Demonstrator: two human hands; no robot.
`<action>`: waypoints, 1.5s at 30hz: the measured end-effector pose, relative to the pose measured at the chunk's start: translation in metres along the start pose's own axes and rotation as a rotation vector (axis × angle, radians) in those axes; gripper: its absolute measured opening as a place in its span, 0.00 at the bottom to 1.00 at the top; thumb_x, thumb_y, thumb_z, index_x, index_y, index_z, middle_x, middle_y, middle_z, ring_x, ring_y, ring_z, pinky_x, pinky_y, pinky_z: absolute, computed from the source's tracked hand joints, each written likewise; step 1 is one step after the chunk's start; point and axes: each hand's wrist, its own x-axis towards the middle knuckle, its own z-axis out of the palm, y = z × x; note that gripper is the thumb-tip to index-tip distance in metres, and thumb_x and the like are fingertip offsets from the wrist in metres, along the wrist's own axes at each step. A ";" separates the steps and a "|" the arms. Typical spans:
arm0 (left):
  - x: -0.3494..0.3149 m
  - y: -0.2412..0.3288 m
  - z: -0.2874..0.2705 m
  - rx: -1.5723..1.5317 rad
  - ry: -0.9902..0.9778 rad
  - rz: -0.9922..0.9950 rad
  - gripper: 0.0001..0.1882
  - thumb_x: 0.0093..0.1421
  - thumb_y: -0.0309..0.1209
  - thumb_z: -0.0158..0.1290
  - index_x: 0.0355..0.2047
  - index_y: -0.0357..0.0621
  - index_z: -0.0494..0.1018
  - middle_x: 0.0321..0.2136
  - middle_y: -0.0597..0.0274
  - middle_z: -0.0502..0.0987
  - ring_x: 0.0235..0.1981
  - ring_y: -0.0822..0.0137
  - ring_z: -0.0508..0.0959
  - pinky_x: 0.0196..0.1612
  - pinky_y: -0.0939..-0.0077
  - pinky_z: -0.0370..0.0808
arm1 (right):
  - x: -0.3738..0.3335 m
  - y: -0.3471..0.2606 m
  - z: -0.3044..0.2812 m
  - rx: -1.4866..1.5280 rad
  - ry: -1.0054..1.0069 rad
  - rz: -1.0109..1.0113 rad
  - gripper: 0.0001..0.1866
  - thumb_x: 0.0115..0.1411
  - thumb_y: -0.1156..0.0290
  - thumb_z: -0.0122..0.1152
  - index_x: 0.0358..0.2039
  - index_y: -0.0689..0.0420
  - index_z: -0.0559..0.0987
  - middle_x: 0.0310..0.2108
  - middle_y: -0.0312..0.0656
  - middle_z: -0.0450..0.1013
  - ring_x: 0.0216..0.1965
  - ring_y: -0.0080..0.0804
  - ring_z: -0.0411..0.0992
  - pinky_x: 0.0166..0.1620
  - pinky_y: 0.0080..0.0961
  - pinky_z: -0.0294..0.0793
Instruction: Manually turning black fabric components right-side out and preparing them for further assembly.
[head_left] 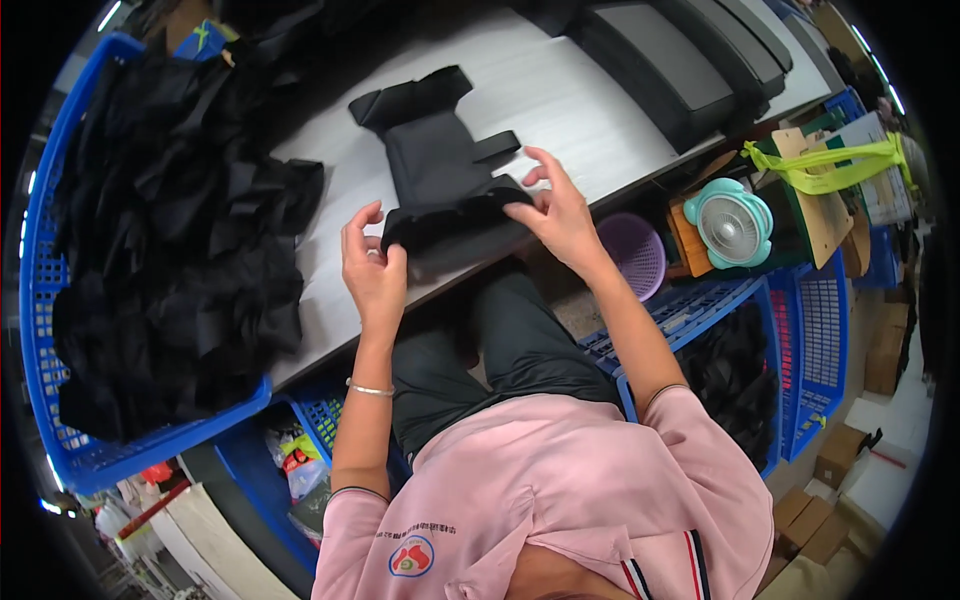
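A black padded fabric brace (pixel 432 160) with strap-like ends lies on the white tabletop (pixel 335 190) in front of me. Its far end spreads into a wide band, and a short strap sticks out on its right side. My left hand (pixel 375 275) pinches the left corner of the near band between thumb and fingers. At the opposite corner, my right hand (pixel 563 215) has the band's right end between thumb and curled fingers. The near band is slightly lifted and folded along the table's front edge.
A blue basket (pixel 50 330) heaped with black fabric pieces (pixel 190 230) stands at left. Stacked grey-and-black padded pieces (pixel 665 65) lie at the far right of the table. Beyond its right edge are a teal fan (pixel 733 223), a purple basket (pixel 632 255) and blue crates (pixel 820 340).
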 end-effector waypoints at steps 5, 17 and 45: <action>-0.010 0.017 0.000 -0.172 0.025 -0.043 0.30 0.55 0.19 0.60 0.59 0.37 0.66 0.54 0.58 0.69 0.32 0.77 0.71 0.29 0.85 0.71 | 0.047 -0.009 -0.077 -0.422 0.234 -0.391 0.25 0.57 0.64 0.71 0.52 0.60 0.75 0.48 0.46 0.70 0.43 0.34 0.73 0.45 0.28 0.76; -0.062 0.032 -0.001 -0.420 0.059 -0.139 0.25 0.61 0.20 0.58 0.58 0.33 0.66 0.56 0.57 0.70 0.35 0.79 0.73 0.29 0.88 0.73 | 0.157 0.018 -0.240 -0.665 0.291 -0.180 0.18 0.55 0.59 0.70 0.42 0.56 0.85 0.44 0.44 0.78 0.44 0.39 0.77 0.49 0.33 0.75; -0.124 0.020 0.005 -0.499 -0.117 -0.353 0.23 0.62 0.22 0.57 0.57 0.36 0.68 0.51 0.60 0.74 0.33 0.81 0.74 0.28 0.89 0.72 | 0.152 -0.008 -0.232 -1.190 0.106 -0.519 0.08 0.56 0.70 0.59 0.29 0.62 0.78 0.26 0.52 0.77 0.35 0.53 0.78 0.42 0.45 0.77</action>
